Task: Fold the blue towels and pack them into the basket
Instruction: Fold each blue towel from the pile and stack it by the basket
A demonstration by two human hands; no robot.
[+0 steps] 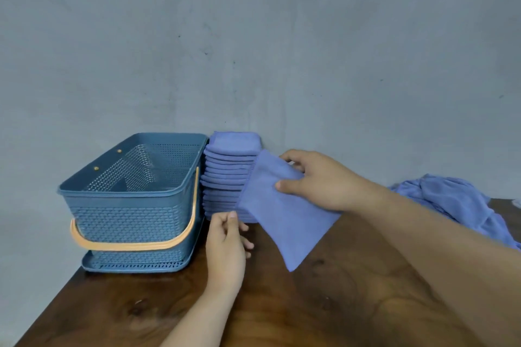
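My right hand [324,180] grips a folded blue towel [284,214] by its upper right edge and holds it tilted in the air in front of a tall stack of folded blue towels [228,172]. My left hand [228,242] hovers below the stack's near side, fingers loosely curled, holding nothing. The blue plastic basket [124,217] with an orange handle [135,245] stands to the left of the stack; no towels show inside it.
A heap of unfolded blue towels [456,205] lies at the right edge of the dark wooden table [338,304]. A grey wall rises directly behind the basket and stack. The table's left edge runs diagonally below the basket.
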